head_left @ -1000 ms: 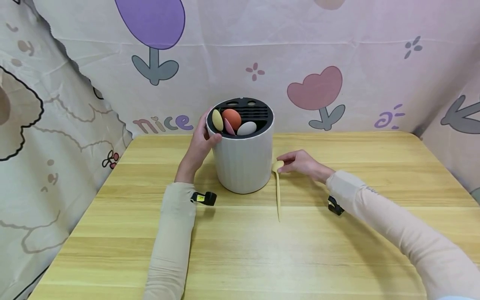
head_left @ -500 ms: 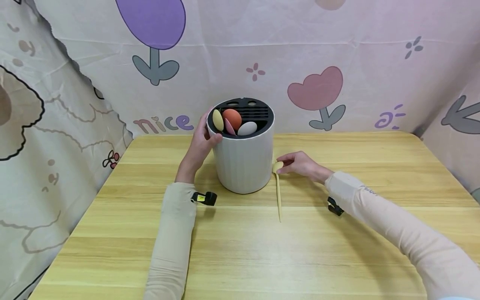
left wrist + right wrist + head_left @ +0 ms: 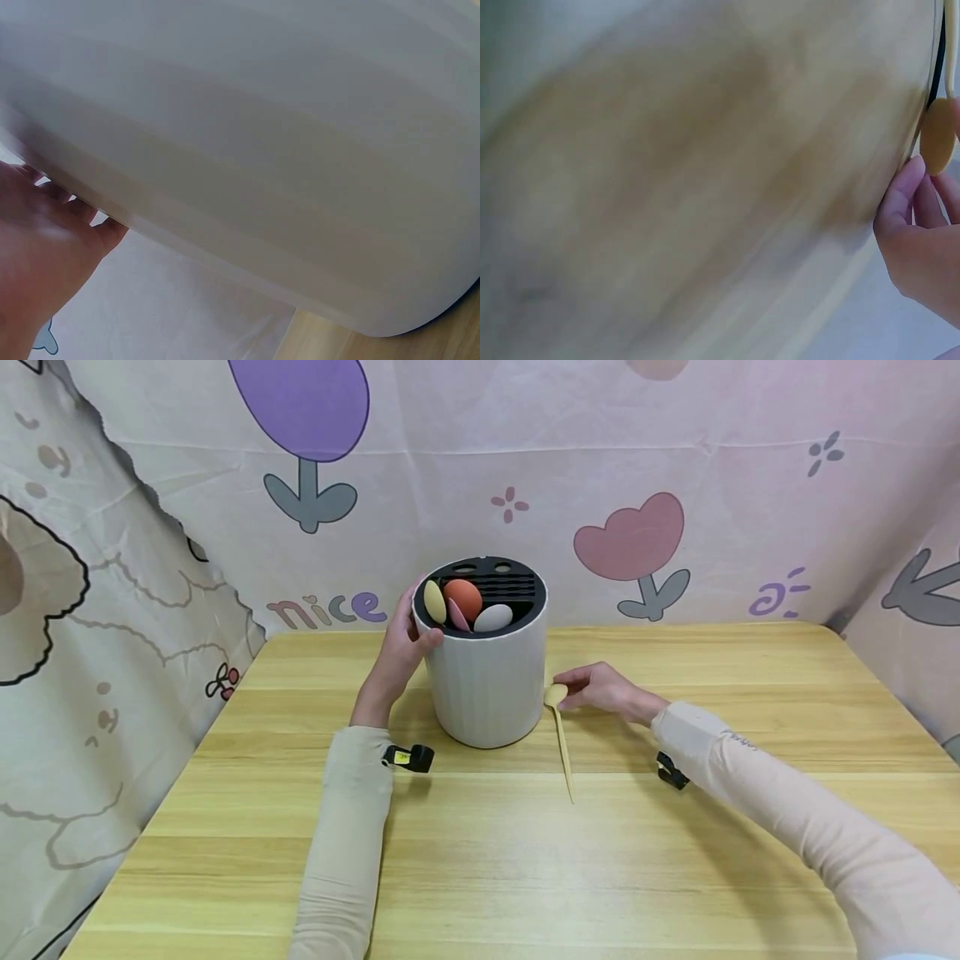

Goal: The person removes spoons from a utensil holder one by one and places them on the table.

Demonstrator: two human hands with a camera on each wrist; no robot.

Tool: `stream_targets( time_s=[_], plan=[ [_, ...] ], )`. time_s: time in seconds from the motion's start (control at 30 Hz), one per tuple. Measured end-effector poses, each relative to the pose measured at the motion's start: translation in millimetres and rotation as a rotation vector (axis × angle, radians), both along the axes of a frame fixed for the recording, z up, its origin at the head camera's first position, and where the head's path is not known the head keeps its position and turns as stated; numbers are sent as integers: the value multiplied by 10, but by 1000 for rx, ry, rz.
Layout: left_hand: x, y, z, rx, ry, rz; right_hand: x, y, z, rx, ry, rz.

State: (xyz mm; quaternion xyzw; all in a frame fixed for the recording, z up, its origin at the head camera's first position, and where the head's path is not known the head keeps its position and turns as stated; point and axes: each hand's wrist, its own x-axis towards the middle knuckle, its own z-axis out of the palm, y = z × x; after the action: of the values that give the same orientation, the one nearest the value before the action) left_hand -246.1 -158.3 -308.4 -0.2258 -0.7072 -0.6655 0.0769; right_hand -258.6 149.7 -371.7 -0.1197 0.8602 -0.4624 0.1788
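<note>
A white ribbed utensil holder (image 3: pixel 487 693) with a black slotted top (image 3: pixel 517 585) stands upright on the table. My left hand (image 3: pixel 393 656) holds its upper left side, thumb at the rim and fingers round the far side; the left wrist view shows those fingers against the white wall (image 3: pixel 247 165). In the holder's front opening sit utensils with rounded heads: yellow (image 3: pixel 435 602), orange (image 3: pixel 463 599), pink (image 3: pixel 457 615) and white (image 3: pixel 493 617). Right of the holder, my right hand (image 3: pixel 600 687) pinches a pale yellow spoon (image 3: pixel 556 695) by its bowl, also visible in the right wrist view (image 3: pixel 937 139). Its thin handle points toward me.
The wooden table (image 3: pixel 480 877) reaches back to a patterned cloth (image 3: pixel 450 485) hanging behind it. More cloth (image 3: pixel 112 693) hangs along the left side. A small black camera is strapped to each wrist, the left one (image 3: pixel 411 757) close to the holder's base.
The spoon's handle end has swung to the right, and its bowl shows more fully beside my right fingertips. My left hand and the holder stay in place.
</note>
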Motion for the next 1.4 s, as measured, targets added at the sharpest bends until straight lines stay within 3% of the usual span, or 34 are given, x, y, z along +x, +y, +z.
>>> stream_targets(
  time_s=[0.47,0.93,1.23,1.4],
  plan=[
    [15,2,-3,-1,-6,2,-15,54,11,-32,-44,40],
    [11,-3,-2,6,-2,-3,-15,57,149,-72,-29,36],
    [19,-13,-6,-5,-9,5,-5,65,399,-236,3,36],
    [9,-17,-3,-5,-7,3,43,56,607,-343,37,-17]
  ],
)
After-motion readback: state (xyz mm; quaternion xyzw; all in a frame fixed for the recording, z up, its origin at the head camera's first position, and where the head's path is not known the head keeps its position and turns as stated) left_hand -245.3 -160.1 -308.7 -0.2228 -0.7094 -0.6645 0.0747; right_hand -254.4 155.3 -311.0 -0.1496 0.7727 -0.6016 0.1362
